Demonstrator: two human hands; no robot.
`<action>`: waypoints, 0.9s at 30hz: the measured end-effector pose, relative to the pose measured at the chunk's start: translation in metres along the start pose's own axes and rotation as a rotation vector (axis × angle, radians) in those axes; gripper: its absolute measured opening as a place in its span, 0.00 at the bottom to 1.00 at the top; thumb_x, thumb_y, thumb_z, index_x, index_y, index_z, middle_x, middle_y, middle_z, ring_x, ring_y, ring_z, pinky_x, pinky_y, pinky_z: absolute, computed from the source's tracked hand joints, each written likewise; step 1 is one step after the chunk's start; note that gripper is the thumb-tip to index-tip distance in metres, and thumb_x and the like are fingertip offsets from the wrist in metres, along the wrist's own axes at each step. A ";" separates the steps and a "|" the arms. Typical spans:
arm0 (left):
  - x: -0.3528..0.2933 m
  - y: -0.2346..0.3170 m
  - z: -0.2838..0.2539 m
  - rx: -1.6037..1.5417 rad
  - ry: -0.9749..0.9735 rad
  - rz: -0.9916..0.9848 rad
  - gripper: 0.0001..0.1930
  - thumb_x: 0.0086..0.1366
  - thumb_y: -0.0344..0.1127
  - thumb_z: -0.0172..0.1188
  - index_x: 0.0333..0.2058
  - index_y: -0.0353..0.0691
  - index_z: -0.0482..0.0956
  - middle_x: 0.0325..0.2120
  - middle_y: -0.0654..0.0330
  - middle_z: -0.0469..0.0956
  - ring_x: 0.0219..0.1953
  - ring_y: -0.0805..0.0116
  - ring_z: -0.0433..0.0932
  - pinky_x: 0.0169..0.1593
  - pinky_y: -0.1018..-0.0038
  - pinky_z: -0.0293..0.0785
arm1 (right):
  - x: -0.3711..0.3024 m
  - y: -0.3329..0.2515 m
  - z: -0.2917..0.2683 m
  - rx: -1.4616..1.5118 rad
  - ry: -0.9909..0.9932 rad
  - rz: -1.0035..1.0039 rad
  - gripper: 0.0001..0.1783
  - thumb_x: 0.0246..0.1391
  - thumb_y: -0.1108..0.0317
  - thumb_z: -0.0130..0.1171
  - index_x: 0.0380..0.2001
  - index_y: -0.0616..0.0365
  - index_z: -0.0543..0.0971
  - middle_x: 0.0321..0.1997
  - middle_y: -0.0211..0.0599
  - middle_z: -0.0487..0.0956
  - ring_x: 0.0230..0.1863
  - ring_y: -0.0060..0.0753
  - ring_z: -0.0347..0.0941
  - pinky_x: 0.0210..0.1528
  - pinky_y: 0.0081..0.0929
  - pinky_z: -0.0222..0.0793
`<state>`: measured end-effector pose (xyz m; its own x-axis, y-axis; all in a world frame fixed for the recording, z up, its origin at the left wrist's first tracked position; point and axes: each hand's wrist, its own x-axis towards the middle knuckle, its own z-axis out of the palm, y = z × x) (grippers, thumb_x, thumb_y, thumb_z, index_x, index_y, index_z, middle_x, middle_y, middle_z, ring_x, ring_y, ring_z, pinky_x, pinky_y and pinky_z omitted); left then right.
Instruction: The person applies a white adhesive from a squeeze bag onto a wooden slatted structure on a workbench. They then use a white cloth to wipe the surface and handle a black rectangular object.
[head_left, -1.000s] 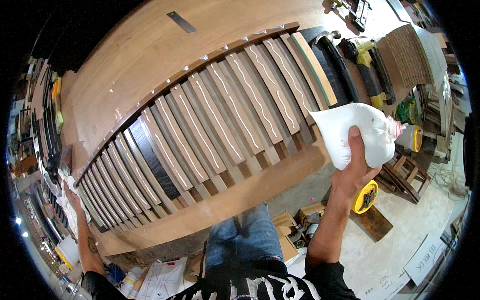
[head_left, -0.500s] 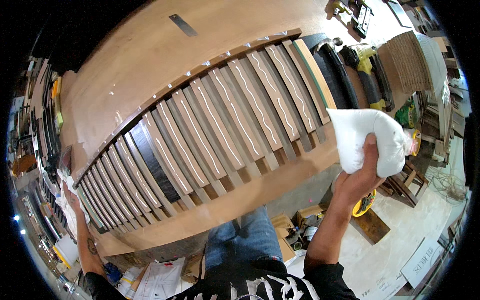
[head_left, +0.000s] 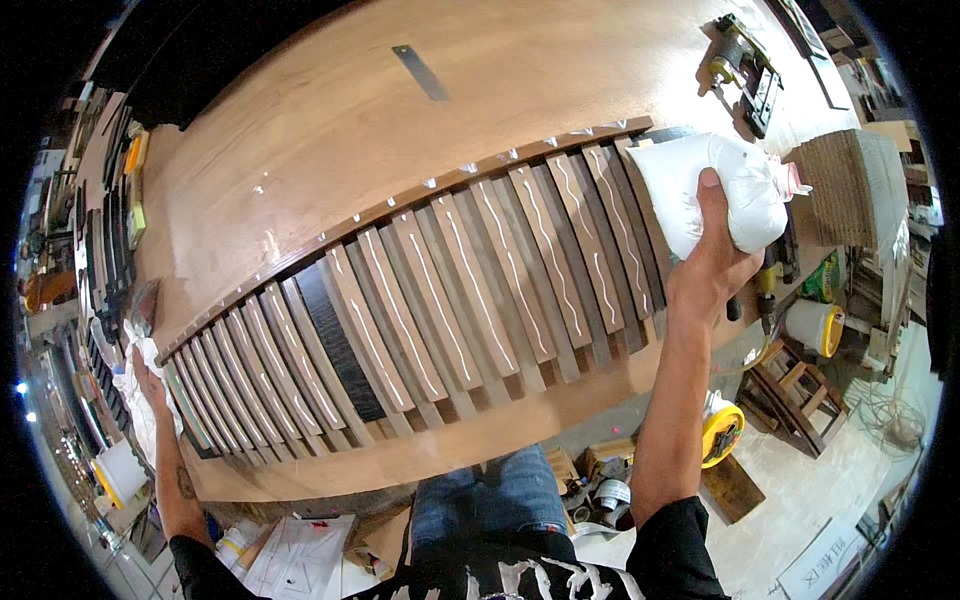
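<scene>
My right hand (head_left: 712, 255) grips a plump white glue bag (head_left: 735, 195) with a pinkish-red cap, its thumb pressed on top. The bag is held over the right end of a row of wooden slats (head_left: 455, 290); wavy white glue lines run along many of them. Far left, my left hand (head_left: 152, 385) is closed on a crumpled white cloth (head_left: 130, 375) beside the row's left end; its fingers show only in part. A long brown rail (head_left: 400, 205) with white glue dabs borders the far ends of the slats.
A metal plate (head_left: 420, 73) lies on the wooden tabletop (head_left: 290, 120). A nail gun (head_left: 745, 75) and a stack of corrugated sheets (head_left: 835, 185) are at the right. White buckets (head_left: 815, 325), a wooden stool (head_left: 797, 395) and boxes stand below the table.
My right hand has moved the glue bag up and away from me, over the slats' right end, where it covers the hammer. The view has shifted; my left hand stays by the left end.
</scene>
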<state>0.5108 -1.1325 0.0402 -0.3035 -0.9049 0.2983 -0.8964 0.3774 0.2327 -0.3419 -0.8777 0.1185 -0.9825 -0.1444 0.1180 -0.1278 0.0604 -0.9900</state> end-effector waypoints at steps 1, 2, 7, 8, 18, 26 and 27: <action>0.000 0.001 0.001 0.007 0.008 0.034 0.35 0.67 0.59 0.33 0.59 0.33 0.59 0.58 0.49 0.61 0.62 0.54 0.56 0.63 0.63 0.48 | 0.002 -0.001 0.000 -0.008 -0.027 -0.006 0.35 0.41 0.58 0.69 0.50 0.67 0.68 0.47 0.41 0.73 0.45 0.32 0.70 0.49 0.28 0.66; 0.001 0.003 0.002 0.016 0.017 0.068 0.35 0.67 0.59 0.32 0.59 0.33 0.59 0.58 0.49 0.61 0.62 0.54 0.55 0.63 0.63 0.48 | 0.004 -0.002 0.001 -0.016 -0.054 -0.013 0.34 0.42 0.58 0.68 0.50 0.67 0.69 0.47 0.41 0.73 0.45 0.32 0.70 0.49 0.28 0.66; 0.000 0.014 0.005 -0.010 0.014 0.053 0.34 0.68 0.57 0.32 0.59 0.33 0.59 0.59 0.49 0.59 0.62 0.55 0.55 0.63 0.63 0.49 | 0.006 -0.005 0.005 -0.013 -0.078 -0.065 0.29 0.43 0.59 0.67 0.45 0.67 0.73 0.45 0.41 0.75 0.44 0.31 0.71 0.49 0.27 0.65; 0.000 0.015 0.005 -0.023 0.016 0.043 0.33 0.68 0.57 0.32 0.59 0.33 0.59 0.59 0.49 0.59 0.62 0.55 0.55 0.63 0.64 0.49 | 0.006 -0.006 0.006 -0.010 -0.078 -0.065 0.28 0.44 0.59 0.67 0.45 0.67 0.74 0.44 0.41 0.76 0.44 0.30 0.71 0.49 0.26 0.65; -0.001 0.014 0.008 -0.024 -0.010 0.016 0.34 0.68 0.57 0.32 0.60 0.33 0.57 0.60 0.49 0.58 0.63 0.54 0.55 0.63 0.64 0.49 | 0.005 -0.010 0.002 -0.049 -0.089 -0.090 0.29 0.43 0.60 0.68 0.46 0.67 0.73 0.45 0.41 0.75 0.45 0.30 0.71 0.49 0.27 0.65; 0.001 0.002 0.003 0.040 0.003 0.099 0.32 0.68 0.55 0.33 0.60 0.34 0.58 0.59 0.49 0.59 0.62 0.55 0.56 0.63 0.65 0.49 | -0.002 -0.005 -0.016 -0.113 -0.085 -0.121 0.29 0.43 0.61 0.68 0.46 0.65 0.73 0.46 0.40 0.75 0.45 0.30 0.71 0.49 0.26 0.66; 0.002 0.004 0.005 0.049 0.000 0.098 0.32 0.68 0.55 0.33 0.60 0.34 0.58 0.59 0.49 0.60 0.62 0.55 0.56 0.63 0.65 0.49 | -0.005 -0.008 -0.018 -0.108 -0.060 -0.093 0.29 0.43 0.62 0.69 0.46 0.65 0.73 0.46 0.40 0.75 0.45 0.30 0.71 0.48 0.26 0.66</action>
<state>0.5048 -1.1335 0.0374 -0.3905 -0.8640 0.3177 -0.8771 0.4540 0.1565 -0.3385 -0.8598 0.1269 -0.9561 -0.2132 0.2011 -0.2354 0.1497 -0.9603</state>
